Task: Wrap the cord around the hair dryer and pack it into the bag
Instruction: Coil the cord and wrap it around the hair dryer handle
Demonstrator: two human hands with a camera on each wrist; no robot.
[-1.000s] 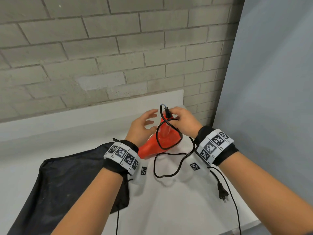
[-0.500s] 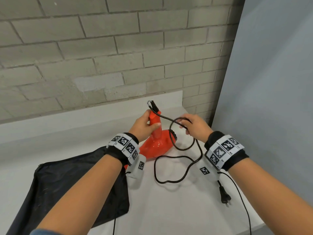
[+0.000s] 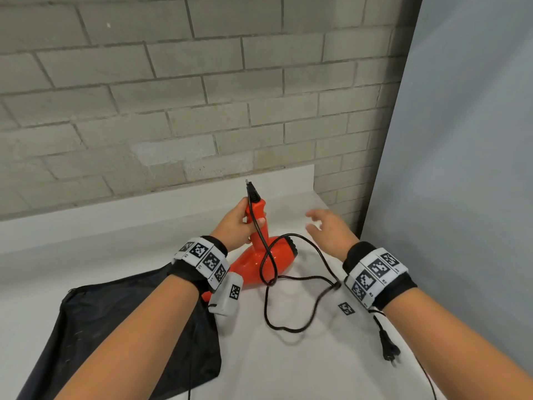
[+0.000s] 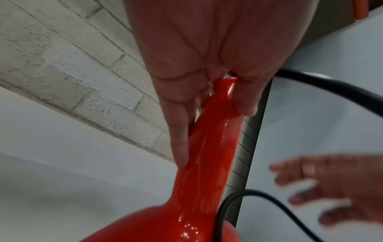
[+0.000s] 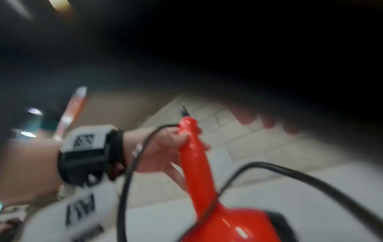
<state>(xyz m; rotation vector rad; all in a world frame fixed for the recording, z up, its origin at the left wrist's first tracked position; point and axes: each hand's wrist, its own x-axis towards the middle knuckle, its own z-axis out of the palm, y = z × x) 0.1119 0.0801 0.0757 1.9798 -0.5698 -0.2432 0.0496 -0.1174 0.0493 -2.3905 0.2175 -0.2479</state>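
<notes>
A glossy red hair dryer (image 3: pixel 261 264) stands on the white table (image 3: pixel 288 370) with its handle pointing up. My left hand (image 3: pixel 240 223) grips the handle (image 4: pixel 209 147) near its top, thumb over the black cord (image 3: pixel 258 232). The cord runs down the handle, makes one loop around the dryer body (image 5: pixel 223 224), then trails in loose curves over the table to the plug (image 3: pixel 389 346) at the right. My right hand (image 3: pixel 326 229) hovers open just right of the dryer, fingers spread, holding nothing. The black bag (image 3: pixel 121 336) lies flat at the left.
A brick wall (image 3: pixel 173 96) runs behind the table and a grey panel (image 3: pixel 461 168) closes the right side. The table's right edge is near the plug. A thin sensor cable (image 3: pixel 424 376) hangs from my right wrist.
My right hand let go of the cord loop and drew away to the right, fingers opening. The loop now lies around the dryer body. My left hand keeps its grip on the handle.
</notes>
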